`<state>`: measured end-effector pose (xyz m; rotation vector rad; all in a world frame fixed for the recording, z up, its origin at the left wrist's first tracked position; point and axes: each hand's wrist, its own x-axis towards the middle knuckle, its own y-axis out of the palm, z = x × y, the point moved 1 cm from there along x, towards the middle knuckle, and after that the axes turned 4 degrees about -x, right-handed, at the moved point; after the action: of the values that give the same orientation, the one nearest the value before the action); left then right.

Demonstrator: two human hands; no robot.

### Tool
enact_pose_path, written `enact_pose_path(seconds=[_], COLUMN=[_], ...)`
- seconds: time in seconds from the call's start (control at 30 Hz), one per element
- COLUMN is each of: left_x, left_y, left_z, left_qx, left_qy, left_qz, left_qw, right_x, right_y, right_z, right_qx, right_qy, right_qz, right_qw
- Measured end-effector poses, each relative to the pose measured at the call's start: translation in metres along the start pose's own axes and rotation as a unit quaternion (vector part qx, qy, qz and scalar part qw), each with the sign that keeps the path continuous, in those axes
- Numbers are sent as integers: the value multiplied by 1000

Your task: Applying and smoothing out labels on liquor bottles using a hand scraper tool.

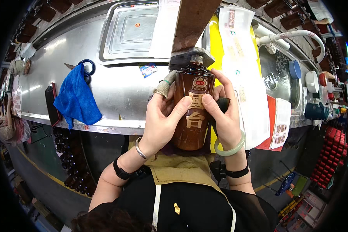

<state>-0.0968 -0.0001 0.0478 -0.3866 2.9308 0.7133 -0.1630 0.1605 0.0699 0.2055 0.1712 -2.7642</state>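
Bottle (188, 135), glossy brown, is held upright between the left hand (161, 121) and right hand (227, 120), curled around its sides, thumbs (186, 102) pressed on its front; its contents cannot be made out. On the tabletop (118, 91), a blue cloth (78, 94) lies left, a metal tray (121, 44) far; right, a sink (284, 96) has a blue cup (294, 70) at its edge.

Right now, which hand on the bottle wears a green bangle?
Your right hand, with the pale green bangle; the left hand wears a silver bangle.
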Motion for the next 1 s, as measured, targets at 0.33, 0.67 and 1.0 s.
enact_pose_path(seconds=[0.33, 0.67, 1.0], left_x=[-2, -1, -1], left_y=[4, 5, 4], left_z=[-1, -3, 0], left_qx=[-16, 1, -1], left_qy=[-5, 8, 11], left_qz=[-11, -12, -12], left_qw=[1000, 1000, 1000], right_x=[3, 29, 30], right_y=[-5, -2, -7], right_z=[11, 11, 10], right_qx=[39, 14, 11], right_qy=[45, 12, 19], right_qz=[13, -10, 9], right_qw=[998, 1000, 1000])
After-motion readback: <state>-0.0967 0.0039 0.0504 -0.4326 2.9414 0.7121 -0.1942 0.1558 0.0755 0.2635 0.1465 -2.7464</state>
